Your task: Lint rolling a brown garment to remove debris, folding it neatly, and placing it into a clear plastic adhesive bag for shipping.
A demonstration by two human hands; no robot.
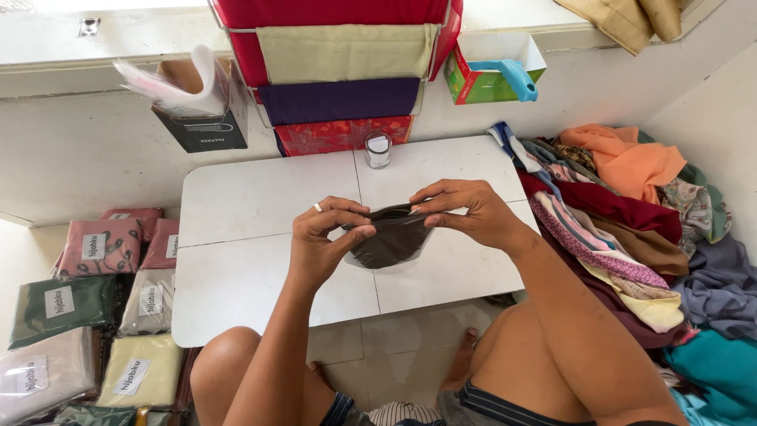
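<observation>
Both hands pinch the top edge of a clear bag (pixel 392 239) holding dark cloth, the left hand (pixel 322 241) and right hand (pixel 467 211) at either end, above a white bench (pixel 244 237). A small jar (pixel 378 149) stands at the bench's far edge. Loose cloths (pixel 631 213) pile to the right; packed cloths (pixel 87 315) lie left.

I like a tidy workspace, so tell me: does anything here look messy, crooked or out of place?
Mostly the heap of loose cloths at the right: crumpled, and spilling onto the white table's edge. Sheets in the dark box on the wall stick out bent. Both hands, left hand and right hand, pinch a clear bag of dark cloth; nothing looks damaged.
</observation>
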